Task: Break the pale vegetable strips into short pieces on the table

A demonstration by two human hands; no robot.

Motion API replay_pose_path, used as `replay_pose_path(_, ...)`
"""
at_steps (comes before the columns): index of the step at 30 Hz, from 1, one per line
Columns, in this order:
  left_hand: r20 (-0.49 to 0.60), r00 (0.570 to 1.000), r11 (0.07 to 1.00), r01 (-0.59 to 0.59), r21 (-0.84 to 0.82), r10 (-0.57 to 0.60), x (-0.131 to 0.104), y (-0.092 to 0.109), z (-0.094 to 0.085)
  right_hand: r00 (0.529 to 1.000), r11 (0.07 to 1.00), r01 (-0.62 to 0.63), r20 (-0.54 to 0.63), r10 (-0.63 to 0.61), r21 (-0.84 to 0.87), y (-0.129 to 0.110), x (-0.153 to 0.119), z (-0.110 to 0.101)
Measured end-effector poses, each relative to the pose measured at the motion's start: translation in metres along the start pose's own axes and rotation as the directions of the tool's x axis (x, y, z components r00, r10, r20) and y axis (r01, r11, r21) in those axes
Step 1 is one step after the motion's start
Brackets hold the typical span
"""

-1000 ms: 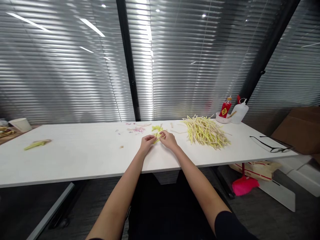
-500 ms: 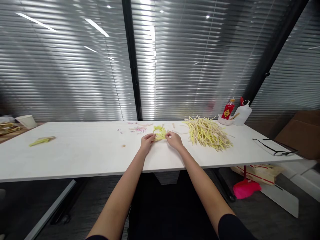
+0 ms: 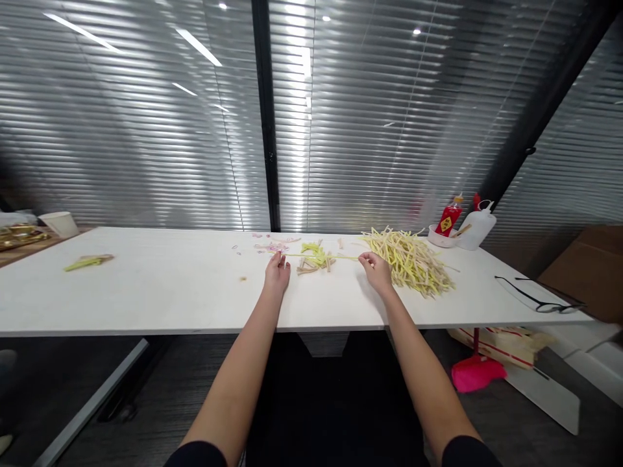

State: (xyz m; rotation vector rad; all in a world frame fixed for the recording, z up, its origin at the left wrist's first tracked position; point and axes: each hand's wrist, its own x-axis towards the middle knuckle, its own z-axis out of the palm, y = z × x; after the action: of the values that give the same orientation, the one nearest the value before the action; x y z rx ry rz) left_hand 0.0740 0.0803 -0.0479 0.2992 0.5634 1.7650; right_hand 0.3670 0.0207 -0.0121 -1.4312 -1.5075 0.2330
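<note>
My left hand (image 3: pixel 277 271) pinches one end of a thin yellow strand, left of the table's middle. The other end is between the closed fingertips of my right hand (image 3: pixel 376 269), beside the big pile. Stretched between my hands, the strand passes across a small cluster of yellow and beige strips (image 3: pixel 317 257). A large heap of yellow and beige strips (image 3: pixel 409 261) lies just right of my right hand. Small pink and purple loops (image 3: pixel 275 247) are scattered behind my left hand. A small yellow bundle (image 3: pixel 88 262) rests at the far left.
The white table (image 3: pixel 170 292) has a red-labelled bottle (image 3: pixel 448 217) in a shallow bowl (image 3: pixel 440 239), a white squeeze bottle (image 3: pixel 477 227) and black glasses (image 3: pixel 548 306) on its right. A paper cup (image 3: pixel 61 224) stands at the far left. Blinds hang behind.
My hands have moved apart from the small cluster, my left hand leftward and my right hand rightward. A strand is now drawn out between them. The view has shifted slightly.
</note>
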Motion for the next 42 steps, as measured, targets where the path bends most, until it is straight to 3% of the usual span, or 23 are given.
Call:
replay_pose_path(5, -0.022, 0.999, 0.995, -0.031, 0.092, 0.033, 0.001, 0.005, -0.002, 1.0, 0.992, -0.021, -0.014, 0.023, 0.122, -0.004, -0.006, 0.01)
replay_pose_path(9, 0.125, 0.991, 0.943, -0.087, 0.321, 0.049, -0.004, 0.006, 0.001, 0.986, 0.92, -0.14, -0.037, 0.165, 0.366, 0.0, 0.007, 0.008)
replay_pose_path(12, 0.219, 0.972, 0.837, -0.187, 0.515, 0.082, -0.009, -0.001, 0.003, 0.944, 0.863, -0.179, -0.164, 0.285, 0.473, 0.008, 0.02, -0.011)
replay_pose_path(14, 0.288, 0.945, 0.698, -0.31, 0.646, 0.153, -0.011, -0.007, 0.002, 0.888, 0.852, -0.174, -0.295, 0.352, 0.494, 0.017, 0.028, -0.028)
replay_pose_path(17, 0.436, 0.866, 0.417, -0.499, 0.759, 0.244, -0.013, -0.015, -0.001, 0.758, 0.87, -0.157, -0.508, 0.409, 0.467, 0.038, 0.036, -0.056)
replay_pose_path(19, 0.516, 0.827, 0.265, -0.561, 0.784, 0.224, -0.015, -0.018, -0.003, 0.635, 0.907, -0.176, -0.66, 0.401, 0.382, 0.056, 0.037, -0.073)
replay_pose_path(21, 0.55, 0.819, 0.148, -0.572, 0.807, 0.166, -0.017, -0.02, -0.003, 0.531, 0.925, -0.234, -0.758, 0.379, 0.298, 0.072, 0.034, -0.086)
replay_pose_path(23, 0.553, 0.825, 0.065, -0.562, 0.825, 0.119, -0.019, -0.021, -0.003, 0.49, 0.922, -0.314, -0.794, 0.36, 0.225, 0.085, 0.027, -0.093)
replay_pose_path(25, 0.549, 0.83, 0.027, -0.554, 0.832, 0.101, -0.021, -0.022, -0.003, 0.529, 0.904, -0.404, -0.77, 0.357, 0.142, 0.093, 0.018, -0.095)
replay_pose_path(29, 0.538, 0.838, 0.063, -0.544, 0.837, 0.096, -0.022, -0.023, -0.003, 0.706, 0.88, -0.461, -0.647, 0.289, -0.11, 0.089, -0.004, -0.088)
replay_pose_path(31, 0.531, 0.842, 0.056, -0.537, 0.842, 0.093, -0.023, -0.023, -0.002, 0.727, 0.884, -0.404, -0.669, 0.154, -0.235, 0.078, -0.012, -0.082)
replay_pose_path(33, 0.531, 0.839, 0.035, -0.538, 0.842, 0.118, -0.023, -0.022, -0.001, 0.712, 0.886, -0.336, -0.703, 0.016, -0.321, 0.064, -0.016, -0.075)
replay_pose_path(35, 0.544, 0.818, 0.066, -0.563, 0.824, 0.185, -0.024, -0.021, 0.001, 0.742, 0.911, -0.232, -0.667, -0.061, -0.341, 0.049, -0.015, -0.063)
replay_pose_path(38, 0.585, 0.772, 0.21, -0.633, 0.745, 0.249, -0.027, -0.019, 0.006, 0.887, 0.986, -0.068, -0.462, -0.009, -0.15, 0.03, -0.01, -0.033)
replay_pose_path(40, 0.589, 0.779, 0.327, -0.625, 0.708, 0.214, -0.029, -0.019, 0.009, 0.976, 0.995, -0.062, -0.202, 0.077, 0.083, 0.016, -0.009, -0.005)
replay_pose_path(42, 0.573, 0.807, 0.441, -0.57, 0.693, 0.143, -0.031, -0.02, 0.012, 0.996, 0.973, -0.072, 0.07, 0.058, 0.218, 0.0, -0.014, 0.026)
